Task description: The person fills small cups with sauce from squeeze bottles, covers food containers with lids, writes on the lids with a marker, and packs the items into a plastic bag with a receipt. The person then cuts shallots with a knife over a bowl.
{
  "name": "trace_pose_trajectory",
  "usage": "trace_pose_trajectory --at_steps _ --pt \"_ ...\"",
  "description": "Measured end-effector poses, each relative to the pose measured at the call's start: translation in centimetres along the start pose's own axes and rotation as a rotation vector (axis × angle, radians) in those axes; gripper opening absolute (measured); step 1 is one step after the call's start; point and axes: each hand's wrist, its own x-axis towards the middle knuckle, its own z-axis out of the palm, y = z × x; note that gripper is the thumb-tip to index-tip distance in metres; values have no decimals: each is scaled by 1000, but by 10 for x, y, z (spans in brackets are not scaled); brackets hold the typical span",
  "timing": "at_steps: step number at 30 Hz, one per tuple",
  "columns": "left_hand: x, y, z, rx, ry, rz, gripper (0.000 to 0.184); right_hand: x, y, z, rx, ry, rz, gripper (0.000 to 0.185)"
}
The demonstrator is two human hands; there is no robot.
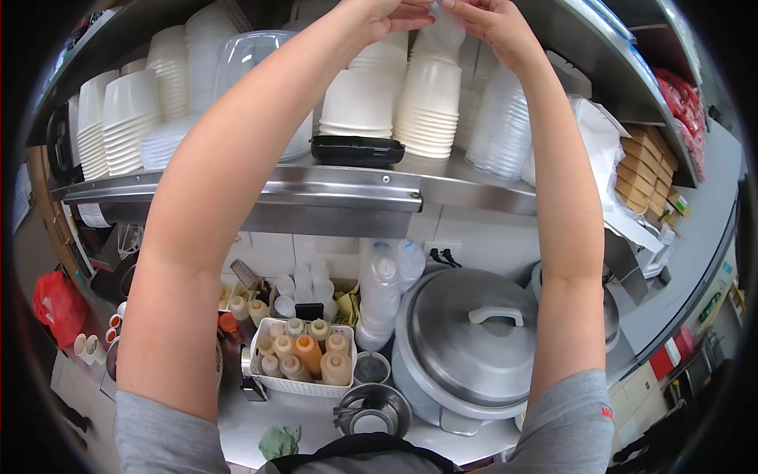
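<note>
At the upper edge, the left hand (387, 17) has its fingers (412, 16) stretched fairly straight toward a clear plastic piece (442, 33); the frame cuts off the thumb side, so I cannot tell whether they have hold of it. The plastic piece is between the two hands, over the top of a stack of white tubs (426, 103) on the metal shelf (489, 183). It looks thin and soft, so it should be light, quick to crumple, rather slippery and easy to tear; a gentle pinch at its upper rim seems the best hold. The right hand (499, 30) seems to have thumb and finger closed on that upper edge.

Counted from the left: one red bag (59, 308); three stacks of white tubs at the shelf's left end, with perhaps another partly hidden behind; one green cloth (279, 442) on the counter (316, 430); one white basket (304, 387) with about ten squeeze bottles (309, 355), one of them clearly orange; one black case (358, 150) before the two middle stacks; two black plugs (443, 257); one big lidded pot (422, 387); one clear container stack (499, 126); and several brown boxes (643, 170), too overlapped to count.
</note>
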Motion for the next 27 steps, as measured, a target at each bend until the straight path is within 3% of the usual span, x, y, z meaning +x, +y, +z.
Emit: trace_pose_trajectory --at_steps 2,5,7,8,10,11,13,16,18,19,22,23,24,26,27 --pt "-3 0 -7 -13 -5 5 11 3 6 -2 19 0 11 20" --pt "-3 0 -16 120 103 10 25 7 9 -6 37 67 -33 20" --pt "-13 2 -12 243 339 59 48 13 8 -14 -385 219 -89 24" --pt "-15 4 -13 244 342 59 48 18 13 -17 -383 217 -90 24" --pt "-14 3 -19 354 282 82 63 41 44 -32 -860 219 -44 51" --pt "-15 3 -19 355 286 81 63 57 68 -44 -858 215 -44 51" --pt "-16 3 -16 379 285 108 60 83 109 -72 -1533 -109 23 58" --pt "-22 10 -17 424 261 113 63 77 106 -97 -1456 -18 -64 55" --pt "-32 17 -18 453 277 109 60 80 71 -105 -1590 -230 278 52" --pt "-35 21 -20 485 290 106 57 44 22 -81 -1383 -197 519 48" --pt "-36 26 -27 657 205 116 47 6 -14 -70 -1250 -186 659 30" --pt "-36 21 -24 625 224 147 31 5 -12 -75 -1256 -184 666 30" --pt "-34 17 -21 619 218 146 31 5 -8 -80 -1165 -218 658 36" --pt "-29 8 -12 1043 76 571 23 5 0 -87 -1076 -245 652 41" --pt "-32 4 -1 1069 29 699 18 4 2 -88 -1065 -231 576 36"
